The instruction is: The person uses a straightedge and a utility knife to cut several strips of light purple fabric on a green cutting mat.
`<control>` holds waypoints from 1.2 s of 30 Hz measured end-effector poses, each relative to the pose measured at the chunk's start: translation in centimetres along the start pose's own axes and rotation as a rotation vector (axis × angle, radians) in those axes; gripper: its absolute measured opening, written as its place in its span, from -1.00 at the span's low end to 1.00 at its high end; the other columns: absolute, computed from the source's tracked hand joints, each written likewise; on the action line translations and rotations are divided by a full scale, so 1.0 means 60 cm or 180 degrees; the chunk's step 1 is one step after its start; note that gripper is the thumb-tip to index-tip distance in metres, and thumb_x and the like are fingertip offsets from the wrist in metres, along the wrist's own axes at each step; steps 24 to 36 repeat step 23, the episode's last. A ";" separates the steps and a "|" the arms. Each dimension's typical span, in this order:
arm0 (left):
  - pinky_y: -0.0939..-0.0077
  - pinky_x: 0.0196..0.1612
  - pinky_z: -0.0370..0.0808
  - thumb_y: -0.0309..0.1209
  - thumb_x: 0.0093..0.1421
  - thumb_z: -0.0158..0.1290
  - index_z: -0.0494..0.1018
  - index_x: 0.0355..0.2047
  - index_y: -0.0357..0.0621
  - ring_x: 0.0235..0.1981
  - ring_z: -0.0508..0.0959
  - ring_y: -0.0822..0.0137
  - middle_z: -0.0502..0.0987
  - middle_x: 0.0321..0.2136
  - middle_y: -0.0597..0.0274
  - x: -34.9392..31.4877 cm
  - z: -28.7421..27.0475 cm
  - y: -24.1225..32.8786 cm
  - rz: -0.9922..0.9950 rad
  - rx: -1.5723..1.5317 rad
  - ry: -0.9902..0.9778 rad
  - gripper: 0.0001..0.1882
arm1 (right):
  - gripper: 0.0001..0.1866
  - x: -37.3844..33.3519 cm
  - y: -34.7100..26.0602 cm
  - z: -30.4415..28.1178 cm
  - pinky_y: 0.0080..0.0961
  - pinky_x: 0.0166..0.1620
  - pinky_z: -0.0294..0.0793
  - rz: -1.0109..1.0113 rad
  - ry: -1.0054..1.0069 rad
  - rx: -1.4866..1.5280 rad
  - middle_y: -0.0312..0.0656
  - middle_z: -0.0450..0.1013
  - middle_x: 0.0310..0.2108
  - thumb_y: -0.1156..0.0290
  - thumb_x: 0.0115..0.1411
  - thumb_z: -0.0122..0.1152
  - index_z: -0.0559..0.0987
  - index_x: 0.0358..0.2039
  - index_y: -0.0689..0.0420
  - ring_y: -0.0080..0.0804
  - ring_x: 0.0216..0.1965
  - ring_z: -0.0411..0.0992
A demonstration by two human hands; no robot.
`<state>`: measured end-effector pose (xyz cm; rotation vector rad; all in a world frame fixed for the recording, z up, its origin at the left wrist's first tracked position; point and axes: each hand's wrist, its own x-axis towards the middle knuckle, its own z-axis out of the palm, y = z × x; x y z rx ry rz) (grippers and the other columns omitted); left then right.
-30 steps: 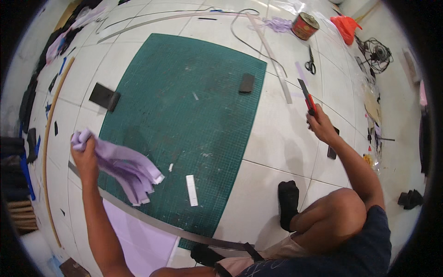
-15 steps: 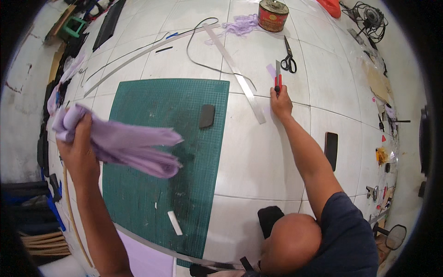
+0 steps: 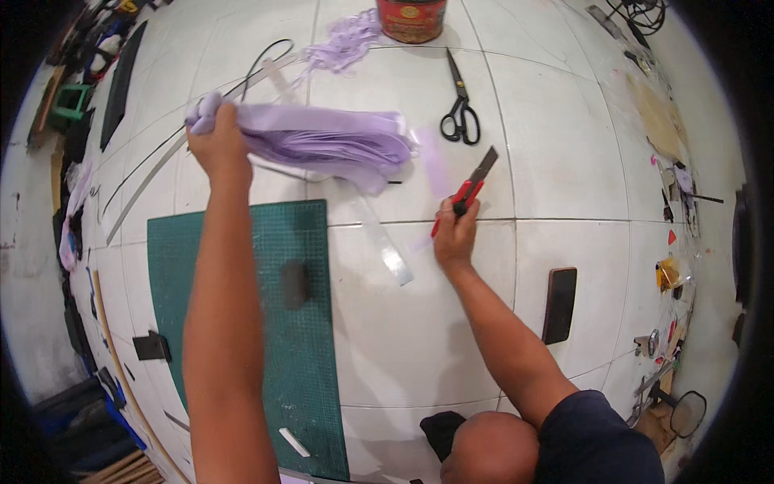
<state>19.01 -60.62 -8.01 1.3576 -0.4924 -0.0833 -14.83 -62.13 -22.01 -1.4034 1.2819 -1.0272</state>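
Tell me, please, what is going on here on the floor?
A person works over a white tiled floor. The left hand grips a bunch of lilac strips and holds it out past the green cutting mat. The right hand holds a red utility knife, blade pointing away. Black scissors, a red tin and a clear ruler lie nearby.

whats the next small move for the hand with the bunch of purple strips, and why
Probably lower the left hand and lay the bunch of pale purple fabric strips on the white tiled floor beside the loose purple scraps. The bunch hangs lifted past the green cutting mat, while the right hand only holds the red utility knife, cutting nothing.
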 end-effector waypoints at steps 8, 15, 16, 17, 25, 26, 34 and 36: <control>0.40 -0.30 0.52 -0.41 0.03 0.19 0.45 -0.14 -0.31 -0.35 0.57 0.32 0.57 -0.31 0.12 0.086 -0.065 -0.177 -0.0652 0.1203 0.0657 -0.62 | -0.62 0.005 0.014 -0.016 -0.15 -0.30 0.38 -0.0197 -0.0172 -0.0522 -0.05 0.42 -0.44 0.16 0.26 0.16 0.36 -0.15 0.22 -0.03 -0.39 0.43; 0.17 -0.14 0.59 -0.17 0.01 0.32 0.41 -0.05 -0.55 -0.21 0.62 0.10 0.55 -0.11 -0.10 0.134 -0.166 -0.211 -0.1934 0.1309 0.0914 -0.31 | -0.54 -0.002 0.008 0.007 -0.02 -0.28 0.35 -0.0697 -0.0269 -0.0881 0.07 0.39 -0.38 0.17 0.24 0.19 0.33 -0.11 0.31 0.09 -0.34 0.38; 0.16 -0.11 0.59 -0.14 -0.01 0.34 0.37 -0.01 -0.57 -0.19 0.62 0.08 0.54 -0.08 -0.12 0.121 -0.167 -0.205 -0.2072 0.1156 0.0694 -0.23 | -0.55 0.000 0.002 0.002 -0.02 -0.28 0.34 -0.0628 -0.0316 -0.0821 0.06 0.39 -0.40 0.16 0.24 0.19 0.34 -0.13 0.30 0.08 -0.34 0.37; 0.16 -0.08 0.58 -0.10 -0.03 0.36 0.33 0.03 -0.60 -0.16 0.62 0.07 0.52 -0.04 -0.14 0.111 -0.172 -0.192 -0.2176 0.1025 0.0492 -0.16 | -0.56 -0.003 0.003 -0.002 -0.01 -0.28 0.34 -0.0553 -0.0377 -0.0721 0.04 0.38 -0.42 0.16 0.24 0.20 0.34 -0.16 0.28 0.08 -0.35 0.37; -0.06 0.05 0.50 -0.01 -0.08 0.40 0.06 0.31 -0.44 0.06 0.50 -0.03 0.35 0.16 -0.21 0.073 -0.279 -0.097 -0.1766 0.1954 0.0998 0.14 | -0.54 0.006 0.000 0.017 0.03 -0.27 0.36 -0.0313 -0.0523 -0.0803 0.10 0.41 -0.38 0.13 0.21 0.23 0.35 -0.12 0.25 0.07 -0.34 0.42; -0.06 0.05 0.50 -0.01 -0.08 0.40 0.06 0.31 -0.44 0.06 0.50 -0.03 0.35 0.16 -0.21 0.073 -0.279 -0.097 -0.1766 0.1954 0.0998 0.14 | -0.54 0.006 0.000 0.017 0.03 -0.27 0.36 -0.0313 -0.0523 -0.0803 0.10 0.41 -0.38 0.13 0.21 0.23 0.35 -0.12 0.25 0.07 -0.34 0.42; -0.06 0.05 0.50 -0.01 -0.08 0.40 0.06 0.31 -0.44 0.06 0.50 -0.03 0.35 0.16 -0.21 0.073 -0.279 -0.097 -0.1766 0.1954 0.0998 0.14 | -0.54 0.006 0.000 0.017 0.03 -0.27 0.36 -0.0313 -0.0523 -0.0803 0.10 0.41 -0.38 0.13 0.21 0.23 0.35 -0.12 0.25 0.07 -0.34 0.42; -0.06 0.05 0.50 -0.01 -0.08 0.40 0.06 0.31 -0.44 0.06 0.50 -0.03 0.35 0.16 -0.21 0.073 -0.279 -0.097 -0.1766 0.1954 0.0998 0.14 | -0.54 0.006 0.000 0.017 0.03 -0.27 0.36 -0.0313 -0.0523 -0.0803 0.10 0.41 -0.38 0.13 0.21 0.23 0.35 -0.12 0.25 0.07 -0.34 0.42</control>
